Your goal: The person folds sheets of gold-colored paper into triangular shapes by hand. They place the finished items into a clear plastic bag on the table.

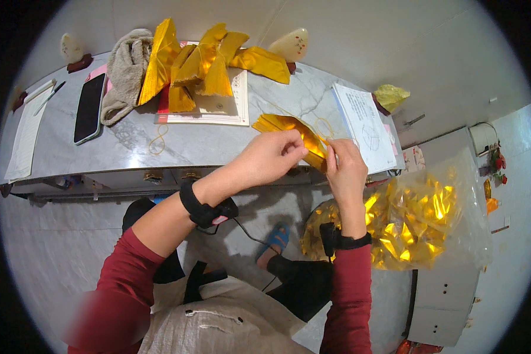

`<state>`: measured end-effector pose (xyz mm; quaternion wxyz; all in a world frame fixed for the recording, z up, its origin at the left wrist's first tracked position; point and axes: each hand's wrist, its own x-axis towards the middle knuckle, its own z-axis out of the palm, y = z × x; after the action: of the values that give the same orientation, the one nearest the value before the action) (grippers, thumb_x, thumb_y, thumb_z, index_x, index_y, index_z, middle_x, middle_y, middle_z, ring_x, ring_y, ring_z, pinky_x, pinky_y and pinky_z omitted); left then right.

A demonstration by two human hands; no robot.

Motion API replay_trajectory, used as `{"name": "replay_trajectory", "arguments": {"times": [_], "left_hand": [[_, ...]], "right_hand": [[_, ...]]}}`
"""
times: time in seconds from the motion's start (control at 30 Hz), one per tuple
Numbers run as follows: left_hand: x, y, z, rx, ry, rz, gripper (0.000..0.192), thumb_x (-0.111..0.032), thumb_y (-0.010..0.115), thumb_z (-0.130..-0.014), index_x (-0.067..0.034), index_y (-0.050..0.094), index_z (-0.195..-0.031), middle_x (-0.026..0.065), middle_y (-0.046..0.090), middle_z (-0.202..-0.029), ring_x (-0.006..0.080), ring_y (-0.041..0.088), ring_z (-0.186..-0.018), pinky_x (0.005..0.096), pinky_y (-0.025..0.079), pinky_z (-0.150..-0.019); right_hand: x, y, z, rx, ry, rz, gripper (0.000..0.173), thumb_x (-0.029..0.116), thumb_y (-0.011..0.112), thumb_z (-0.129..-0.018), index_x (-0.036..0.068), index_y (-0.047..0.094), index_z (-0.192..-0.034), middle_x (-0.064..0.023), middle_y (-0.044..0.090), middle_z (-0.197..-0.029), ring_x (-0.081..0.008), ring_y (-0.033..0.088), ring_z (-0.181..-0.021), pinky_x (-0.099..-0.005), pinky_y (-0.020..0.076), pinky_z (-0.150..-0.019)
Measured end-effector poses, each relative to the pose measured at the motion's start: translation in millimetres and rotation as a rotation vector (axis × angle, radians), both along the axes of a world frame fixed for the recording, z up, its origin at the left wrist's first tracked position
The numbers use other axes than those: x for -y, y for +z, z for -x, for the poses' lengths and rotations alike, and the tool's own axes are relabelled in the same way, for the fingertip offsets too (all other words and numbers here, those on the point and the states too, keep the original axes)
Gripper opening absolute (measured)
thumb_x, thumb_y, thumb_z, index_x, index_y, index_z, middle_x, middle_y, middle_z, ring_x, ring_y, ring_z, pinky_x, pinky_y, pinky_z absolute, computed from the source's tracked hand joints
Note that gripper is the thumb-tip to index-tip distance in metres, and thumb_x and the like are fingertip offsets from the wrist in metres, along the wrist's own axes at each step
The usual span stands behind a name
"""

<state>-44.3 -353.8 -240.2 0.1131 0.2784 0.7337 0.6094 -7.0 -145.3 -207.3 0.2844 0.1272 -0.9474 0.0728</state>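
Note:
A stack of gold foil paper [302,132] hangs partly over the near edge of the marble-patterned counter [274,101]. My left hand [276,155] is curled against its near long side, thumb and index finger pinched at the foil. At its right end, my right hand [347,163] grips the foil between thumb and fingers. A thin yellow rubber band [324,128] lies just behind the stack. Farther left lies another rubber band [158,139], twisted into a figure eight. Several gold foil bundles [210,57], cinched at the middle and fanned at the ends, are heaped at the back.
Left on the counter are a smartphone [90,108], a grey cloth [128,75], and a notepad [28,128] with a pen [49,98]. Printed sheets [367,124] lie right. Below them, a clear plastic bag [407,221] bulges with gold foil pieces. A cable [250,233] hangs beneath my arms.

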Motion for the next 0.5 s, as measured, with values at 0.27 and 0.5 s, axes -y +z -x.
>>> {"name": "replay_trajectory", "arguments": {"times": [0.27,0.5], "left_hand": [[-8,4,-9,0.178,-0.122,-0.251,0.037,-0.034,0.047,-0.108,-0.004,0.060,-0.091,-0.0014,0.059,-0.079,0.0078,0.052,-0.073,0.0246,0.045,-0.066],[-8,-2,-15,0.246,-0.206,-0.295,0.032,-0.032,0.046,-0.109,-0.005,0.058,-0.095,-0.0019,0.058,-0.083,0.0070,0.051,-0.074,0.0234,0.044,-0.066]], "right_hand": [[43,-5,-46,-0.080,0.116,0.242,0.022,-0.001,0.067,-0.087,0.002,0.068,-0.108,-0.0137,0.070,-0.104,-0.0301,0.070,-0.093,-0.0365,0.0572,-0.077],[55,-19,-60,0.010,0.125,0.595,0.021,-0.001,0.065,-0.091,0.001,0.068,-0.112,-0.0128,0.070,-0.113,-0.0203,0.071,-0.091,-0.0298,0.0573,-0.071]]}}
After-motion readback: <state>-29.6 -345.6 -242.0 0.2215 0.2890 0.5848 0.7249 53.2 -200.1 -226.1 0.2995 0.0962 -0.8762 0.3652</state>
